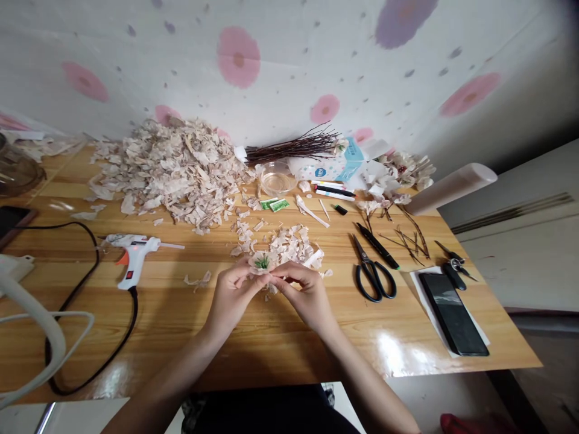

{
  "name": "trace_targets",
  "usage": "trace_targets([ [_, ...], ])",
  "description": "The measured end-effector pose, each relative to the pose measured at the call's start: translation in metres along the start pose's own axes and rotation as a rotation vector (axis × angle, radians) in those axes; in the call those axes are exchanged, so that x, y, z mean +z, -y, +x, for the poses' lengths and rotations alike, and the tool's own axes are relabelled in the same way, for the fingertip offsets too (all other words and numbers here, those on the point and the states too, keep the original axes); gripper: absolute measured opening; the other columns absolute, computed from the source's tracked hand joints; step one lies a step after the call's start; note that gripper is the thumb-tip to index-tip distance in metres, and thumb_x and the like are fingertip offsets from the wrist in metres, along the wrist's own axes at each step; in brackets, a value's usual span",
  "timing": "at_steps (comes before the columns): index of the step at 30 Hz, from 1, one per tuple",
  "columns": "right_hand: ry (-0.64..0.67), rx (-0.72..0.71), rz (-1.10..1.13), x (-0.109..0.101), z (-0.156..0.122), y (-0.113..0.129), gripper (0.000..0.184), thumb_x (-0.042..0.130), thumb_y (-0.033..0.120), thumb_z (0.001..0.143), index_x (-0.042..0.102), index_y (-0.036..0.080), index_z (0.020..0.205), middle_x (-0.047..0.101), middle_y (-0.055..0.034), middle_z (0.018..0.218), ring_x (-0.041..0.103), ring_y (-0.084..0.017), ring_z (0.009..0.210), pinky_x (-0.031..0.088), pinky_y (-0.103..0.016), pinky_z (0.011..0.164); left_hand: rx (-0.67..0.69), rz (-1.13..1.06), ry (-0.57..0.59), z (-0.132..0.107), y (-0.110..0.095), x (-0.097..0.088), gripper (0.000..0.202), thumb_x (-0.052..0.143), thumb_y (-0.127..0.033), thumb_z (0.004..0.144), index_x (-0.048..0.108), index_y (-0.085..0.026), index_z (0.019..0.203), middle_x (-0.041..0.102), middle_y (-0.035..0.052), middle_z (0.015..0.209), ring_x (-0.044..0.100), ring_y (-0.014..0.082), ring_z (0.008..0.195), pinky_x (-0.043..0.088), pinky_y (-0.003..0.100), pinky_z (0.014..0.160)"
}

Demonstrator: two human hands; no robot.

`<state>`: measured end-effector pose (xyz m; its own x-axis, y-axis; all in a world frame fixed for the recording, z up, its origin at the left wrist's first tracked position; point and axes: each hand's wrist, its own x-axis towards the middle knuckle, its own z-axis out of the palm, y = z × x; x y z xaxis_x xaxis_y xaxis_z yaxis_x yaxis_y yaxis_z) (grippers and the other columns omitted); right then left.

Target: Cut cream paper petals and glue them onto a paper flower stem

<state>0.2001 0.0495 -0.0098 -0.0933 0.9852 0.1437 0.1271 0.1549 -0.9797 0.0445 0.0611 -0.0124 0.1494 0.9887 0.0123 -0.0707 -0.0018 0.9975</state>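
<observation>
the left hand grasps a pale flower with a green centre, and the right hand pinches its lower edge. the flower is held over the wooden table, near small pale scraps and left of black scissors.

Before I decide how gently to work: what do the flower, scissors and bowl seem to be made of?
Flower: matte, pale, thin petals, perhaps paper or dried plant skin; the green centre's material is unclear. Scissors: greyish blades, likely metal, with smooth black handles that could be plastic or coated metal. Bowl: clear and glossy, see-through with bright rim highlights; glass or plastic, I can't tell.
</observation>
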Motion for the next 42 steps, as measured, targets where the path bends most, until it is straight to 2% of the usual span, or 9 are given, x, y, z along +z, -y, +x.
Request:
trace_targets([
  [8,-0.068,-0.276,-0.12,0.0,-0.003,-0.007,0.015,0.064,0.012,0.087,0.075,0.022,0.087,0.074,-0.0064,0.087,0.069,-0.019,0.08,0.055,-0.03,0.073,0.509,0.343,-0.051,-0.003,-0.006,-0.001,0.006,0.071,-0.013,0.08,0.07,-0.019,0.078,0.067,0.0035,0.084,0.063,0.0164,0.079,0.05,0.026,0.071],
  [16,-0.088,-0.305,-0.097,0.005,-0.01,-0.007,0.016,0.061,0.016,0.09,0.075,0.023,0.091,0.075,-0.0068,0.088,0.07,-0.019,0.08,0.057,-0.03,0.072,0.609,0.441,-0.039,-0.004,-0.011,-0.003,0.011,0.068,-0.007,0.079,0.067,-0.018,0.078,0.065,0.0033,0.081,0.062,0.015,0.074,0.05,0.024,0.067],
  [19,0.004,-0.252,-0.088,-0.003,-0.006,-0.003,0.015,0.061,0.018,0.091,0.075,0.022,0.093,0.076,-0.0072,0.092,0.071,-0.019,0.084,0.057,-0.03,0.075,0.603,0.435,-0.014,-0.003,-0.012,-0.004,0.016,0.064,-0.002,0.079,0.067,-0.017,0.077,0.065,0.0033,0.081,0.063,0.0144,0.074,0.05,0.022,0.068],
  [22,0.136,-0.04,-0.271,-0.031,0.027,-0.004,0.011,0.067,0.019,0.087,0.075,0.022,0.093,0.076,-0.005,0.094,0.072,-0.018,0.083,0.058,-0.027,0.072,0.58,0.421,-0.081,-0.002,-0.01,-0.005,0.019,0.064,0.001,0.078,0.066,-0.018,0.075,0.066,0.0019,0.077,0.063,0.0135,0.071,0.05,0.021,0.065],
  [23,0.12,0.076,-0.413,-0.044,0.047,-0.006,0.008,0.069,0.019,0.085,0.075,0.022,0.089,0.077,-0.0026,0.092,0.072,-0.016,0.081,0.058,-0.024,0.07,0.575,0.42,-0.11,-0.002,-0.009,-0.005,0.02,0.063,0.001,0.078,0.067,-0.018,0.074,0.067,0.0016,0.077,0.064,0.0134,0.07,0.05,0.021,0.064],
  [27,-0.06,0.187,-0.671,-0.099,0.142,-0.029,0.01,0.066,0.016,0.088,0.072,0.015,0.095,0.074,-0.0068,0.097,0.069,-0.019,0.085,0.055,-0.034,0.081,0.549,0.42,-0.101,-0.001,0.002,-0.005,0.019,0.063,-0.003,0.079,0.07,-0.019,0.073,0.072,0.0023,0.075,0.067,0.0148,0.067,0.052,0.022,0.063],
  [31,-0.132,0.262,-0.839,-0.112,0.207,-0.059,0.023,0.061,0.028,0.094,0.062,0.015,0.113,0.064,-0.0081,0.115,0.064,-0.022,0.099,0.054,-0.043,0.085,0.47,0.411,-0.064,0.0,0.016,-0.004,0.015,0.063,-0.012,0.081,0.073,-0.021,0.074,0.073,0.004,0.076,0.068,0.0177,0.069,0.054,0.025,0.065],
  [37,-0.196,0.28,-0.898,-0.094,0.222,-0.083,0.03,0.061,0.03,0.094,0.058,0.014,0.12,0.06,-0.0107,0.122,0.062,-0.024,0.104,0.054,-0.044,0.087,0.403,0.478,-0.14,0.002,0.025,-0.006,0.008,0.065,-0.018,0.083,0.072,-0.018,0.079,0.074,0.005,0.079,0.068,0.0187,0.072,0.054,0.027,0.066],
  [42,-0.257,0.259,-0.793,-0.111,0.201,-0.079,0.027,0.059,0.03,0.095,0.06,0.015,0.116,0.062,-0.0091,0.116,0.064,-0.022,0.098,0.055,-0.042,0.083,0.381,0.519,-0.109,0.002,0.025,-0.004,0.009,0.064,-0.02,0.084,0.07,-0.018,0.078,0.072,0.005,0.079,0.066,0.019,0.074,0.052,0.028,0.069],
])
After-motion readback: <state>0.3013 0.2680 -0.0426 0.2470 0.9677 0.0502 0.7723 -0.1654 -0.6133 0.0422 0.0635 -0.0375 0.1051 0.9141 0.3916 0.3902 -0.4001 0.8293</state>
